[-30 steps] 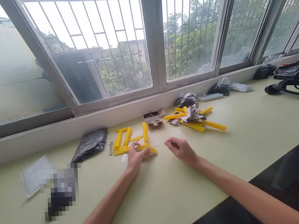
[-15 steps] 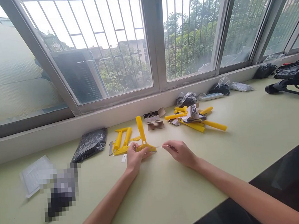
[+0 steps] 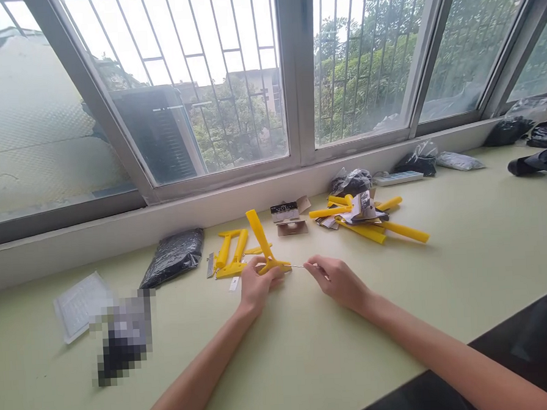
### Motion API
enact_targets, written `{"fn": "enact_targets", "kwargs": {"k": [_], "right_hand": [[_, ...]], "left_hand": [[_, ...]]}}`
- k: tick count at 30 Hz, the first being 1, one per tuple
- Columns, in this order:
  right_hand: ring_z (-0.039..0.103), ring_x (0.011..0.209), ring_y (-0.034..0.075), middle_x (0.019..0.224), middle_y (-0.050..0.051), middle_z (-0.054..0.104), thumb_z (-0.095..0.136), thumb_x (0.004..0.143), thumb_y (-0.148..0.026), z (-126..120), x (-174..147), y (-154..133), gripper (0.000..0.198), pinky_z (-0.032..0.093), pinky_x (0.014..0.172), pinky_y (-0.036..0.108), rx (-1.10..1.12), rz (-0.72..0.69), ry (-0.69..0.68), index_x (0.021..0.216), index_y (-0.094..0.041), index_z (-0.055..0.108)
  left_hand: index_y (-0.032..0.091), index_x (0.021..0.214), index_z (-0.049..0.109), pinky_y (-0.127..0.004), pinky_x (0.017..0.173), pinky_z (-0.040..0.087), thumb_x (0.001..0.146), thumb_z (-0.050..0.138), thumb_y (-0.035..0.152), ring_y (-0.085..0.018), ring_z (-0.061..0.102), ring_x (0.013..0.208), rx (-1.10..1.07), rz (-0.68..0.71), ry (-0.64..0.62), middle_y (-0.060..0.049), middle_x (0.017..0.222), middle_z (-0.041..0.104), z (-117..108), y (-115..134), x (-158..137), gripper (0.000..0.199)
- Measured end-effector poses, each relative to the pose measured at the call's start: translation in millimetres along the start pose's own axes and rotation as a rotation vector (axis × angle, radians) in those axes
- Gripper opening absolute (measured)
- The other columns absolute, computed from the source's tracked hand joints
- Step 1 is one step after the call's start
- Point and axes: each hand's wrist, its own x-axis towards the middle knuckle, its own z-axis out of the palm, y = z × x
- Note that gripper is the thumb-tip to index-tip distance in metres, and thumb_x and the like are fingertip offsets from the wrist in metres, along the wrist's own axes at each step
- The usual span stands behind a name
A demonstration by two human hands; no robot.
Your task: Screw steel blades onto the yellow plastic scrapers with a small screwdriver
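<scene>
Standing tilted with its handle up over the pale green table [image 3: 272, 364], the yellow T-shaped scraper [image 3: 261, 239] is gripped at its crosspiece by the closed left hand [image 3: 256, 285], while a thin metal rod [image 3: 297, 266] is pinched in the curled right hand [image 3: 337, 281] just right of the scraper. It is judged light, stiff and rather slippery, best held by the crosspiece's middle. Left of the scraper, yellow parts [image 3: 239, 246] are laid; behind it, a small cardboard box [image 3: 285, 212]; farther right, piled yellow handles [image 3: 405, 230].
</scene>
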Motion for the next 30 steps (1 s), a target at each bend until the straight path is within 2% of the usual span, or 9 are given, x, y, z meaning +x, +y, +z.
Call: {"fn": "enact_targets", "kwargs": {"k": [4, 9, 15, 18, 21, 27, 30], "right_hand": [[0.041, 0.051, 0.014, 0.059, -0.001, 0.051, 0.037, 0.106, -0.042, 1, 0, -7, 0.041, 0.030, 0.054, 0.028, -0.115, 0.048, -0.020, 0.070, -0.022, 0.043], [0.045, 0.053, 0.015, 0.063, 0.001, 0.056, 0.037, 0.105, -0.042, 3, 0, -10, 0.039, 0.033, 0.056, 0.028, -0.101, 0.029, -0.015, 0.074, -0.022, 0.050], [0.046, 0.056, 0.015, 0.068, 0.001, 0.061, 0.042, 0.104, -0.043, 2, 0, -14, 0.035, 0.035, 0.057, 0.027, -0.021, 0.053, -0.011, 0.080, -0.021, 0.055], [0.050, 0.056, 0.016, 0.065, 0.001, 0.060, 0.041, 0.104, -0.047, 2, 1, -18, 0.040, 0.034, 0.056, 0.028, -0.025, 0.159, -0.001, 0.076, -0.022, 0.053], [0.052, 0.055, 0.016, 0.061, 0.002, 0.059, 0.031, 0.106, -0.047, 5, 2, -19, 0.050, 0.032, 0.055, 0.029, -0.039, 0.283, -0.020, 0.066, -0.022, 0.048], [0.048, 0.057, 0.017, 0.065, 0.002, 0.057, 0.037, 0.105, -0.041, 10, 2, -10, 0.042, 0.036, 0.058, 0.031, -0.043, 0.126, 0.038, 0.070, -0.022, 0.048], [0.050, 0.062, 0.017, 0.074, 0.003, 0.058, 0.038, 0.106, -0.037, 9, 2, -12, 0.035, 0.039, 0.062, 0.031, -0.078, 0.033, 0.064, 0.077, -0.022, 0.050]], "left_hand": [[0.020, 0.091, 0.049, -0.037, 0.062, 0.067, 0.075, 0.085, 0.027, -0.029, 0.076, 0.091, 0.025, 0.057, 0.018, -0.012, 0.103, 0.073, 1, -3, 0, 0.040], [0.021, 0.094, 0.049, -0.036, 0.055, 0.066, 0.078, 0.082, 0.034, -0.026, 0.076, 0.084, 0.042, 0.134, -0.010, -0.010, 0.105, 0.070, 1, -9, -1, 0.039], [0.021, 0.094, 0.050, -0.034, 0.053, 0.065, 0.078, 0.081, 0.036, -0.027, 0.075, 0.088, 0.075, 0.200, -0.014, -0.011, 0.103, 0.071, 2, -9, -2, 0.037], [0.021, 0.094, 0.052, -0.033, 0.054, 0.065, 0.079, 0.080, 0.036, -0.027, 0.075, 0.091, 0.081, 0.212, -0.017, -0.011, 0.105, 0.072, 3, -8, -3, 0.035], [0.021, 0.095, 0.053, -0.031, 0.053, 0.064, 0.080, 0.078, 0.034, -0.024, 0.075, 0.083, 0.108, 0.224, -0.014, -0.011, 0.106, 0.073, 3, -7, -5, 0.032], [0.022, 0.099, 0.056, -0.027, 0.049, 0.060, 0.081, 0.078, 0.034, -0.021, 0.075, 0.070, 0.111, 0.231, -0.030, -0.010, 0.103, 0.075, 3, -8, -5, 0.031], [0.022, 0.101, 0.056, -0.026, 0.047, 0.059, 0.082, 0.077, 0.034, -0.019, 0.074, 0.063, 0.124, 0.234, -0.027, -0.009, 0.103, 0.076, 3, -10, -4, 0.031]]}}
